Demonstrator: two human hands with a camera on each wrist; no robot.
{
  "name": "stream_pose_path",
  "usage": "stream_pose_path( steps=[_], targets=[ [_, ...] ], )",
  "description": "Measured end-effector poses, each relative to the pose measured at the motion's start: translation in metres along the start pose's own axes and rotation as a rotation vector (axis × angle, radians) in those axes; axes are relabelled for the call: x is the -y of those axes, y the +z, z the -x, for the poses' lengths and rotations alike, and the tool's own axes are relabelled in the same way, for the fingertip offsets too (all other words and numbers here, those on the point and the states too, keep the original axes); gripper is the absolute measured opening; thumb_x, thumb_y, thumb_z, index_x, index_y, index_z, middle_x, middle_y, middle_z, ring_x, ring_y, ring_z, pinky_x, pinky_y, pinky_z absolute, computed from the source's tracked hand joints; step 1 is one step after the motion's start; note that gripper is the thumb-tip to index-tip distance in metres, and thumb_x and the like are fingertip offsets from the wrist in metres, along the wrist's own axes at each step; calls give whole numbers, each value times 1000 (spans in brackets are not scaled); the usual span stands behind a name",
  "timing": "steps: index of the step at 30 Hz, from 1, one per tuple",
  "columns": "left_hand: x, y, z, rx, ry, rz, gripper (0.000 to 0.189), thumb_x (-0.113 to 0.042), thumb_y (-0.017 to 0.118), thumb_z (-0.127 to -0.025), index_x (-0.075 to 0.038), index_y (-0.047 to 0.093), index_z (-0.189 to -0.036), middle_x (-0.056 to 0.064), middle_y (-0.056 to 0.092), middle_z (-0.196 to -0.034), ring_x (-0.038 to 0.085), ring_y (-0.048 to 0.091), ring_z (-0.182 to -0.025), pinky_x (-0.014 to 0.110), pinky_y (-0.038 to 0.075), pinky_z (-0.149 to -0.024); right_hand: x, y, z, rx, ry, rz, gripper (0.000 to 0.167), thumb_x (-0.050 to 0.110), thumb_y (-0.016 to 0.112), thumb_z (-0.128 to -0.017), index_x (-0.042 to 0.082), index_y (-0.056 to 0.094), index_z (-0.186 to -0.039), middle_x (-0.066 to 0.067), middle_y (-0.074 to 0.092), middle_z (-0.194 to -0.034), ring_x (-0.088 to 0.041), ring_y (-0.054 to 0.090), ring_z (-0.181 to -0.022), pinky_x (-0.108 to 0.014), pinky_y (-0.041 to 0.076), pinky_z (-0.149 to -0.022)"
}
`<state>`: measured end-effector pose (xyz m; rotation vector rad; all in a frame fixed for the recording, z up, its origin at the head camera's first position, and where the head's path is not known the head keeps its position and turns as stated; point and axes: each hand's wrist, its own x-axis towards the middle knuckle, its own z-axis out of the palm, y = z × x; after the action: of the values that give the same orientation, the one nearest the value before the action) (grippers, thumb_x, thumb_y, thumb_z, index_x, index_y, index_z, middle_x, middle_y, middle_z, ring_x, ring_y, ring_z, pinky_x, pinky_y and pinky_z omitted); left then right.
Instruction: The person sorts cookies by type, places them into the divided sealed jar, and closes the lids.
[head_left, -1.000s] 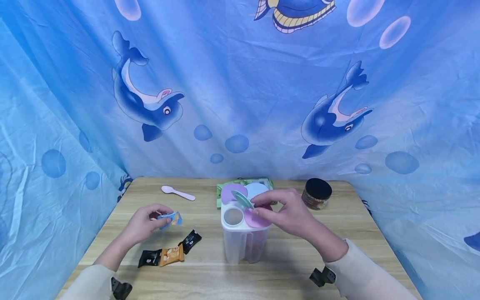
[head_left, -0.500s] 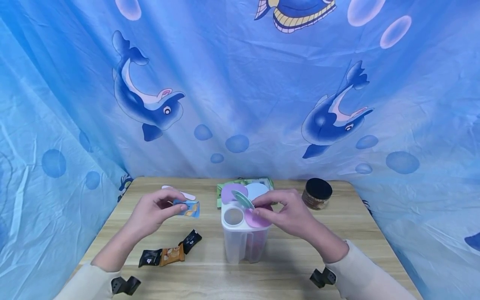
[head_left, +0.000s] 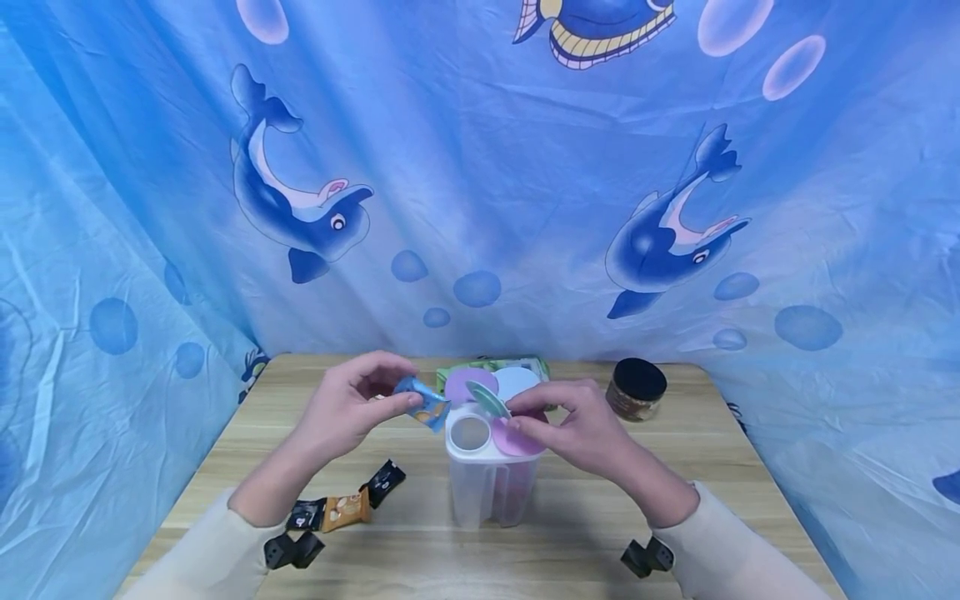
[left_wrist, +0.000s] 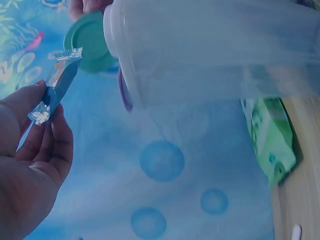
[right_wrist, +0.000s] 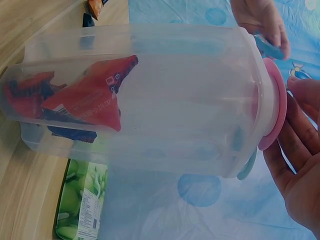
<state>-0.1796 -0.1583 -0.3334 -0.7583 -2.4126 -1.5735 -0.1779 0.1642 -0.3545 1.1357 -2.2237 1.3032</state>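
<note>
My left hand (head_left: 360, 408) pinches a small blue snack packet (head_left: 427, 406) between thumb and fingers, just left of the storage container's uncovered round opening (head_left: 471, 433). In the left wrist view the shiny packet (left_wrist: 60, 82) stands tilted, apart from the container. The tall clear container (head_left: 472, 492) has a white top with purple, pale blue and pink lids. My right hand (head_left: 562, 421) pinches the green lid (head_left: 487, 399) and holds it raised and tilted behind the opening. Red and dark packets (right_wrist: 85, 97) show inside the container in the right wrist view.
Two black packets and an orange packet (head_left: 347, 510) lie on the wooden table (head_left: 570, 550), front left. A green package (left_wrist: 270, 140) lies behind the container. A black-lidded jar (head_left: 636, 387) stands at back right. The spoon (left_wrist: 296, 233) is mostly hidden behind my left hand.
My left hand has carried the blue packet rightward from the table's left side to beside the container's opening. The right hand keeps the green lid raised in nearly the same place.
</note>
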Motion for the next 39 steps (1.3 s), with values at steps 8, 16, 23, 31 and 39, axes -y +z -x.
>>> stream_pose_path(
  steps=[8,16,23,31,39],
  targets=[
    [-7,26,-12,35,31,73,25,-13,82,-87,-9,71,-110,4,72,-97,19,69,-83,30,60,-72,1,0,0,2,5,3,17,8,82,-87,17,81,-101,7,77,-88,-7,66,-74,-34,57,-65],
    [-2,45,-14,77,39,24,23,-16,83,-88,-10,74,-108,-2,74,-95,16,67,-84,27,57,-73,2,-1,-1,7,8,-2,16,10,80,-89,16,81,-104,4,78,-90,-7,68,-75,-32,58,-66],
    [-1,50,-14,132,83,-12,21,-15,83,-87,-15,77,-107,-5,72,-103,13,67,-88,28,58,-76,1,-1,0,4,16,5,17,9,81,-88,18,81,-103,7,78,-91,-6,68,-75,-31,58,-66],
    [-8,48,-8,111,147,-148,26,-10,84,-85,-15,78,-110,-11,70,-102,9,64,-86,28,57,-73,0,-1,0,15,21,5,16,9,80,-89,17,80,-103,6,78,-92,-6,69,-77,-29,59,-68],
    [-8,52,-5,67,230,-192,19,-8,84,-85,-20,77,-98,-13,70,-91,5,62,-77,24,54,-65,0,-1,0,13,27,2,18,8,81,-88,18,81,-102,8,78,-92,-6,69,-77,-29,58,-67]
  ],
)
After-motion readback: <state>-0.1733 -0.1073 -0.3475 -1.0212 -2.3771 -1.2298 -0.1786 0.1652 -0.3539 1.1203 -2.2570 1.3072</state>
